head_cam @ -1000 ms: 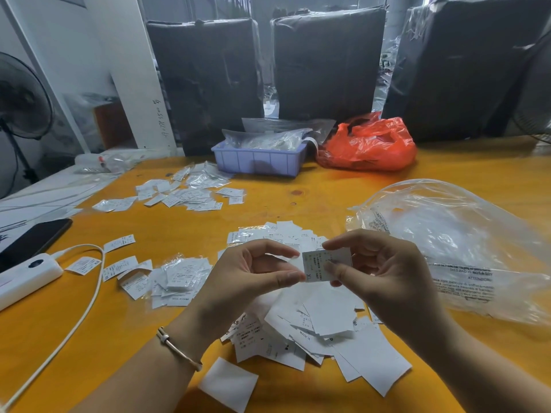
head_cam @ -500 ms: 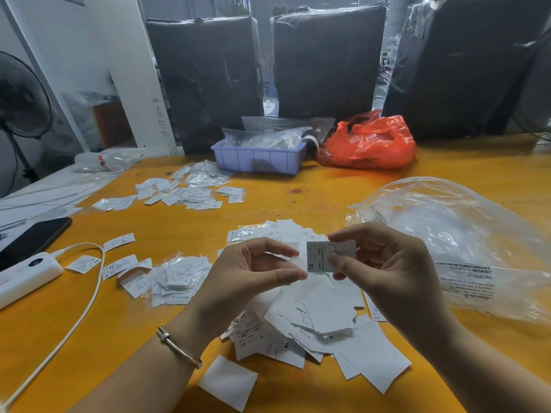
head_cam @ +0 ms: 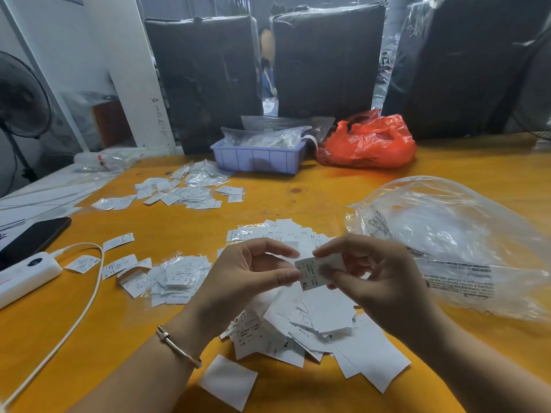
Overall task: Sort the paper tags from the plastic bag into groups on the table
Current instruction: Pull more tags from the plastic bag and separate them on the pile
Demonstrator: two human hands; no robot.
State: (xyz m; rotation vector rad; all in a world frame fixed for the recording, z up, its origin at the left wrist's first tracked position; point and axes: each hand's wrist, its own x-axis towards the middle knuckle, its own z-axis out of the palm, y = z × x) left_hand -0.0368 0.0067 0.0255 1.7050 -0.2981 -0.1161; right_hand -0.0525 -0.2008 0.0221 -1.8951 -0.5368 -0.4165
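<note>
Tag (head_cam: 316,272) marked XL has tilted since a second ago and now sits pinched between right hand (head_cam: 372,275) and left hand (head_cam: 253,272) fingertips above the unsorted heap (head_cam: 313,320); judged read, awaiting placement. Thin matte paper slips; crinkled clear plastic bag (head_cam: 453,245) beside on glossy worktop (head_cam: 298,192).

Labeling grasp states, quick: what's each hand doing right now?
Left hand: pinches the left edge of the XL paper tag.
Right hand: pinches the same tag.

"XL" on held tag (head_cam: 316,272)
</note>
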